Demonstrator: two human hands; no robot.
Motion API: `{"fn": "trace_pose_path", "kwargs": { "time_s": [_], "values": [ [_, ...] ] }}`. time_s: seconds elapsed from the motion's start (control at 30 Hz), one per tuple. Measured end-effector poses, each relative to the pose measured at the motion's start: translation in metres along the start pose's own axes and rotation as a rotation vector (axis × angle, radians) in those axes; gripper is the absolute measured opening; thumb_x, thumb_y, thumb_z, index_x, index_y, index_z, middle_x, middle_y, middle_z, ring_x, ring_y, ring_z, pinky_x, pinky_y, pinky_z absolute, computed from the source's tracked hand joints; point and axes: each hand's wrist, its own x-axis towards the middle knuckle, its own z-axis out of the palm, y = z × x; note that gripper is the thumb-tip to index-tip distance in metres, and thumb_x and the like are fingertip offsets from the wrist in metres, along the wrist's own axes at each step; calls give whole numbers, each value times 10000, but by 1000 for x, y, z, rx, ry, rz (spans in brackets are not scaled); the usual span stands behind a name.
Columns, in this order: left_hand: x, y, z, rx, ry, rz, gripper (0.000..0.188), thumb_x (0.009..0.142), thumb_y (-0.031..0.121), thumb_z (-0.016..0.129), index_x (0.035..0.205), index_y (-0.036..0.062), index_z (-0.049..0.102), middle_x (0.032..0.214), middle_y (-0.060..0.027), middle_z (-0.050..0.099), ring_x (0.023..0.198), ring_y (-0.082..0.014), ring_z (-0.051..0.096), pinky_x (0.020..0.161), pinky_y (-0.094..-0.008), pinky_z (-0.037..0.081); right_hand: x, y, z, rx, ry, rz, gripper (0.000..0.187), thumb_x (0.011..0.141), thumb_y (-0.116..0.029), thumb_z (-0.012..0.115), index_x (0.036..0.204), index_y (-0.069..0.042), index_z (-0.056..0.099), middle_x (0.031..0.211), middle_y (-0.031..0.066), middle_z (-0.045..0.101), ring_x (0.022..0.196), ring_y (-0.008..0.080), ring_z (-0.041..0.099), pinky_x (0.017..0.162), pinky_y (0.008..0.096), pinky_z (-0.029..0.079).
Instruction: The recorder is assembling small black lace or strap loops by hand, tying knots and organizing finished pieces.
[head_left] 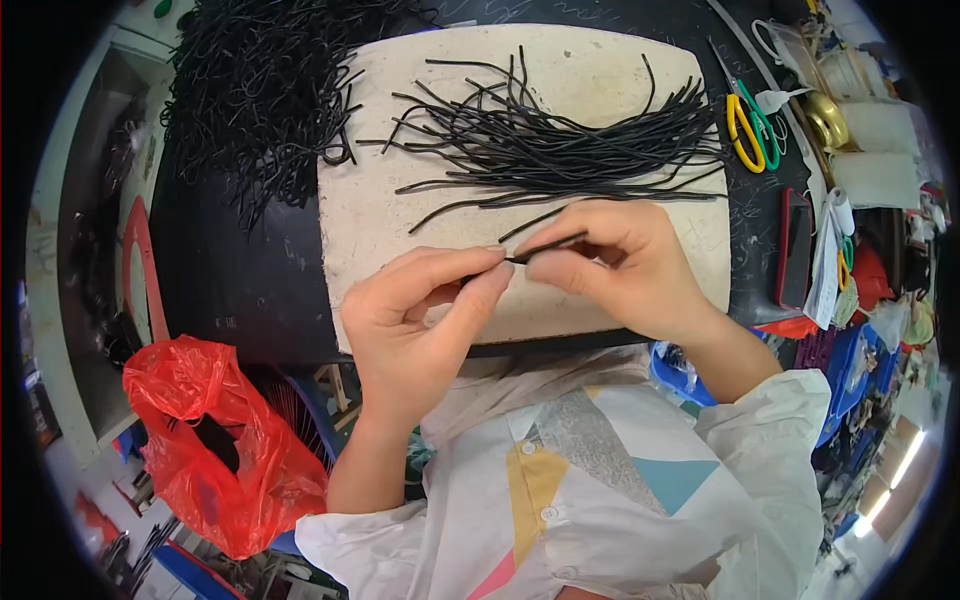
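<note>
Pinching a thin black cord (560, 243) between thumbs and fingertips at the frame's centre, the left hand (405, 318) and right hand (632, 265) nearly meet; the cord looks light, pliant and slightly springy, unlikely to break, perhaps slippery, so short, close-set pinches should steady it best

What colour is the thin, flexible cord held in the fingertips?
The thin cord is black; the head view shows it best.
</note>
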Motion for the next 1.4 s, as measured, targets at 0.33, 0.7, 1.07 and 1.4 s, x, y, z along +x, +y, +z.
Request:
{"fn": "trace_pose_path", "kwargs": {
  "time_s": [0.33,0.7,1.07,1.4],
  "values": [
    [-2,-10,2,-340,174,-194,137,748,-65,606,885,-78,603,790,-117,622,697,-138,608,657,-231,501,-4,-7,-1,357,-60,214,75,739,-52,658,764,-21,595,729,33,614,645,68,563,551,212,444],
    [-11,-14,6,-397,131,-272,142,767,-30,612,902,-74,606,771,-110,621,673,-121,588,634,-210,486,4,16,18,279,157,6,203,698,-77,700,816,-19,545,746,24,593,627,85,558,580,198,445],
    [-19,-11,3,-348,-75,-474,96,750,-12,623,830,-64,612,717,-77,609,617,-96,558,554,-191,442,28,-18,4,-40,43,-188,144,730,-57,643,856,12,626,725,51,617,629,99,571,597,217,455],
    [-12,-22,9,-362,259,-124,99,803,-7,573,898,-35,588,816,-58,582,693,-87,520,619,-186,412,-3,32,29,-871,335,-965,335,449,-112,612,784,-106,621,772,11,524,677,188,491,586,307,327]
  ]
}}
